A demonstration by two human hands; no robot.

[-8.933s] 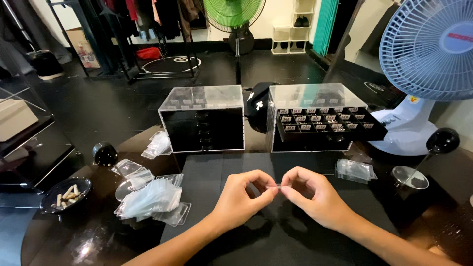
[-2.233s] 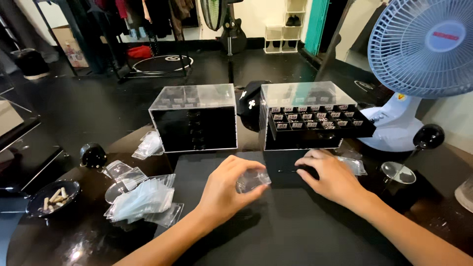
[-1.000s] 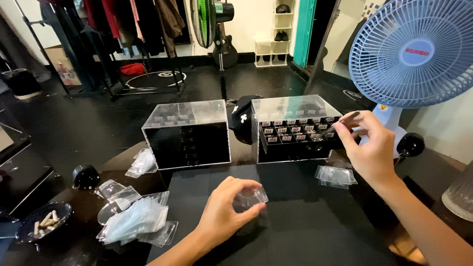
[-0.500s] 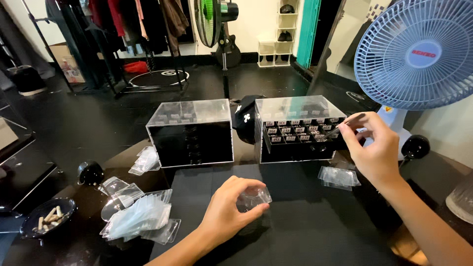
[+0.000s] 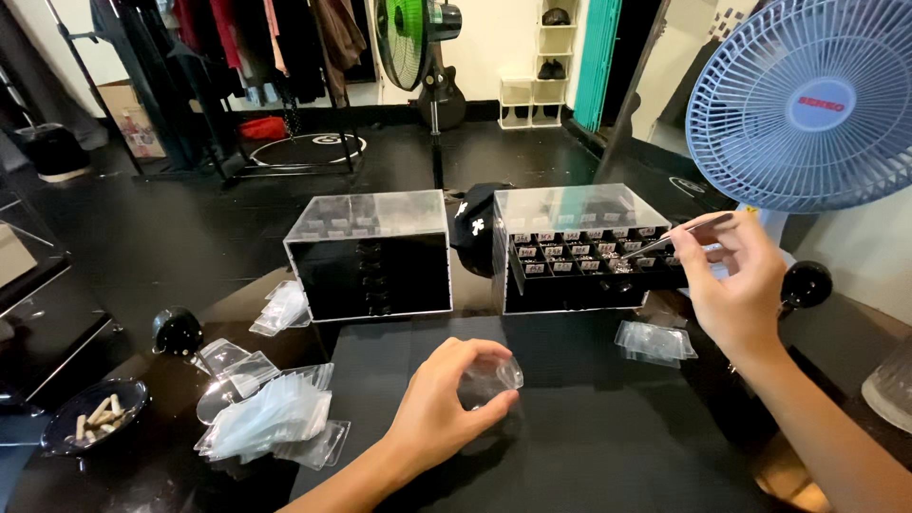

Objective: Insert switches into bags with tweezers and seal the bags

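Two hands, one tiny pick from the tray

Both hands work over a black mat (image 5: 589, 418). The left hand (image 5: 446, 408) rests low on it, fingers curled around a small clear zip bag (image 5: 492, 378), pinched lightly at its edges. The right hand (image 5: 731, 285) is raised beside the open drawer (image 5: 589, 261) of the right acrylic organiser (image 5: 570, 214), thumb and fingers closed on slim metal tweezers (image 5: 676, 235) whose tips reach into the compartments. Whether the tips grip anything is too small to tell. Judged from here, a small piece could slip from the tips between drawer and bag, since the two sit well apart. The blue fan (image 5: 807, 104) close by could flutter the loose bags (image 5: 275, 418).
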